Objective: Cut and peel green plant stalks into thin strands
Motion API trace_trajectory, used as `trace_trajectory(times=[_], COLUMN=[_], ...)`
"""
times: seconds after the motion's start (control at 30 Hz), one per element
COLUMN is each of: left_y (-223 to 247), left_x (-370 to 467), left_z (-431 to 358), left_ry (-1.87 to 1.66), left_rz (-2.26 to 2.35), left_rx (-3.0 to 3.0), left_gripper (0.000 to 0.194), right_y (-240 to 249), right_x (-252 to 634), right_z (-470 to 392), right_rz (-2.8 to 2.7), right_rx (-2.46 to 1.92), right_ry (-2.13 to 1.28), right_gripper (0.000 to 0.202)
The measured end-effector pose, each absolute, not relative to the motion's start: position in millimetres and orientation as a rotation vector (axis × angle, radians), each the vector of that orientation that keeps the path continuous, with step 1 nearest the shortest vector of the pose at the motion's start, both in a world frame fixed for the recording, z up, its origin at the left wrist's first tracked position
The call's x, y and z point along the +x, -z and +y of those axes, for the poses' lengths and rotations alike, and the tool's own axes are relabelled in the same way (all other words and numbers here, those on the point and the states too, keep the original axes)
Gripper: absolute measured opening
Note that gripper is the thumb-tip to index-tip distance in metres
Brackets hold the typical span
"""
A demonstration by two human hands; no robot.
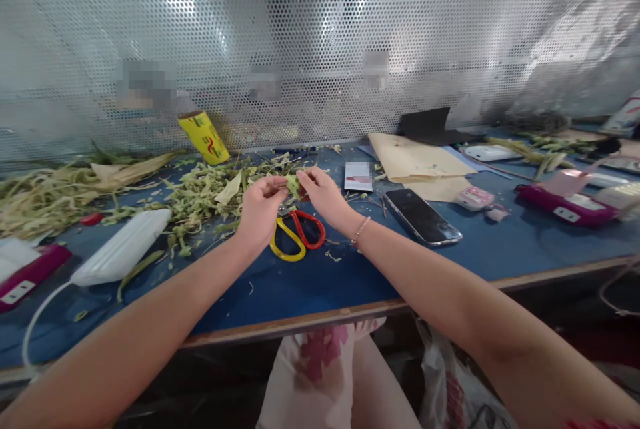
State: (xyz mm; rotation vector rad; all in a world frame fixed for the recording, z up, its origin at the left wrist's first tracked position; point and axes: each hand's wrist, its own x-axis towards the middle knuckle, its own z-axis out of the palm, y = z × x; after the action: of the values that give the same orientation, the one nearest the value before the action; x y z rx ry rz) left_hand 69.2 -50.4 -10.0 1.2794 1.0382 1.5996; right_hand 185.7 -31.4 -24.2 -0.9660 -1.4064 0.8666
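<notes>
My left hand (261,207) and my right hand (323,194) meet over the middle of the blue table. Pinched between the fingertips of both is a small pale-green piece of plant (293,184); its exact kind is too small to make out. Just below, a pair of scissors (301,237) with one yellow and one red handle lies on the table, its blades mostly hidden by my hands. Beside my left hand spreads a heap of green plant pieces (200,192). A bracelet circles my right wrist.
Behind stands a perforated metal screen (320,49), with a tilted yellow tube (205,137) against it. A white corded device (123,247) lies left. To the right are a black phone (423,215), brown paper (420,159), a pink case (475,197) and a purple power strip (565,205).
</notes>
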Motion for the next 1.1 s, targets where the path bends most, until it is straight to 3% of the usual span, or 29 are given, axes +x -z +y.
trace_trajectory(times=[0.53,1.1], left_y=[13,14], left_x=[66,71], left_z=[-50,-58], left_ry=[-1.539,-1.488], left_rz=[0.946,0.923], left_rx=[1.458,1.535], left_gripper=[0.022,0.026], right_y=[19,21], right_x=[186,192], right_z=[-37,-35], right_rz=[-1.31,-1.444], right_rx=[-0.924,-0.975], right_ry=[-0.943,-0.608], right_gripper=[0.017,0.017])
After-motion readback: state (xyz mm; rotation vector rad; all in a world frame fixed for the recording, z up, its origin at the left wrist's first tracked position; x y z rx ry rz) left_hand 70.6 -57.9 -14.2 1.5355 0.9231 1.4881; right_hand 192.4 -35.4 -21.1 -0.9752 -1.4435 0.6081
